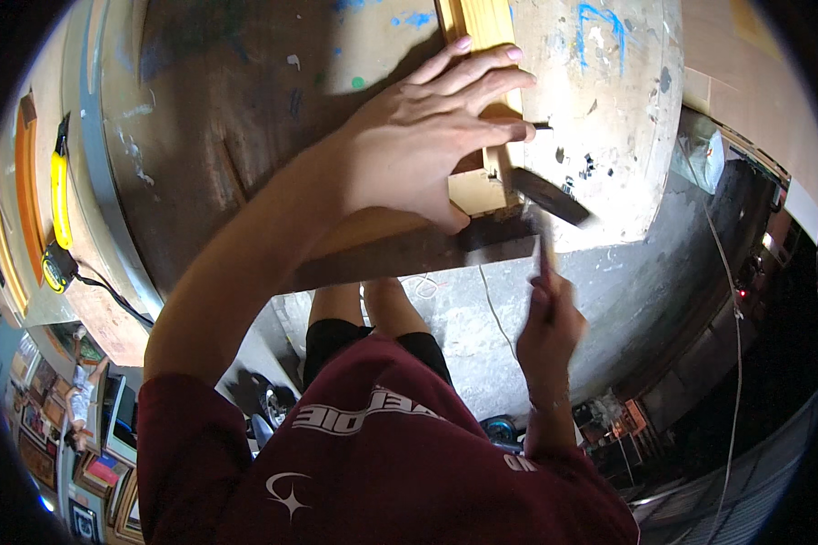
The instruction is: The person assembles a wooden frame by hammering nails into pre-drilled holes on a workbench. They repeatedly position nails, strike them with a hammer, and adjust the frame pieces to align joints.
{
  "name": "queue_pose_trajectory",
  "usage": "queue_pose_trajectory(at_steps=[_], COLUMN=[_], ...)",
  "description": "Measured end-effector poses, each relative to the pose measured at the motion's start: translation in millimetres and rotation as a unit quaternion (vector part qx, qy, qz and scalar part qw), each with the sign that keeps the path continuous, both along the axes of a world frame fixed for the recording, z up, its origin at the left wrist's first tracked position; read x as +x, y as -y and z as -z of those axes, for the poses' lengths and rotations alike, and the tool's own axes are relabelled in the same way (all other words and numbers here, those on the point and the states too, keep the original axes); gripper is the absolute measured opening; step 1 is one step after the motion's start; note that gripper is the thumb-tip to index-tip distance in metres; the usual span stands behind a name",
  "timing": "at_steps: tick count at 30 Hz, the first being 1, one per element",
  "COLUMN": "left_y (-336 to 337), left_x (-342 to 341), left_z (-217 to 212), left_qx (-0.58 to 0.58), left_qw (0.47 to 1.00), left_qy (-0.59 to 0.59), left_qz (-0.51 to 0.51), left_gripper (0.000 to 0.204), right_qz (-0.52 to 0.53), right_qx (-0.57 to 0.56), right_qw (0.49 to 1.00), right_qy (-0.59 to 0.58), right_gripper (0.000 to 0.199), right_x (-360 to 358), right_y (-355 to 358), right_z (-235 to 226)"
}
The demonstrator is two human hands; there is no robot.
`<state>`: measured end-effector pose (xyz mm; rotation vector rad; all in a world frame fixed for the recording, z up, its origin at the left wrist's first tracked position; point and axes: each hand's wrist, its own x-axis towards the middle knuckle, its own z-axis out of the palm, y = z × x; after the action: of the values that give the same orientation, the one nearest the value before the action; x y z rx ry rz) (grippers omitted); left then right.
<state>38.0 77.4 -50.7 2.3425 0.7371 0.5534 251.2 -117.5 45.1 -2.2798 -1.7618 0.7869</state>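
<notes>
My left hand [432,136] rests with fingers spread across a pale wooden frame [482,25] on the paint-marked worktable [600,100]. Its fingertips reach over the frame's right side, and the thumb lies near the corner. A small dark piece [543,125] shows beside one fingertip; its kind is unclear. Closed around a hammer's handle [545,259], my right hand [552,327] is below and right of that corner. The hammer head [554,197], blurred, is right beside the frame's corner block [477,193]; whether they touch, I cannot tell.
At the left lie a yellow utility knife [60,200], a yellow-black tape measure [59,266] and long wood strips [29,182]. The table's front edge [382,256] is just before my legs. A cord [734,291] hangs at the right. Another person [82,400] is far off at lower left.
</notes>
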Motion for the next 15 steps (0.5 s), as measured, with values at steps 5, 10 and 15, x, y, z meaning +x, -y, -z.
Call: queue_pose_trajectory(at_steps=[5, 10, 15], left_y=[0, 1, -1], left_x=[-2, -3, 0], left_z=[0, -3, -1], left_qx=[-0.008, -0.012, -0.010], left_qw=[1.000, 1.000, 1.000], left_qy=[0.002, -0.012, -0.008], left_qz=[-0.003, 0.006, 0.006], left_gripper=[0.088, 0.093, 0.090], right_qz=[-0.010, 0.014, -0.036], right_qx=[0.149, 0.136, 0.087], right_qw=[0.981, 0.990, 0.995], right_qy=[-0.126, -0.042, -0.031], right_gripper=[0.026, 0.036, 0.047], right_x=[4, -3, 3], right_y=[10, 4, 7], right_z=[1, -8, 21])
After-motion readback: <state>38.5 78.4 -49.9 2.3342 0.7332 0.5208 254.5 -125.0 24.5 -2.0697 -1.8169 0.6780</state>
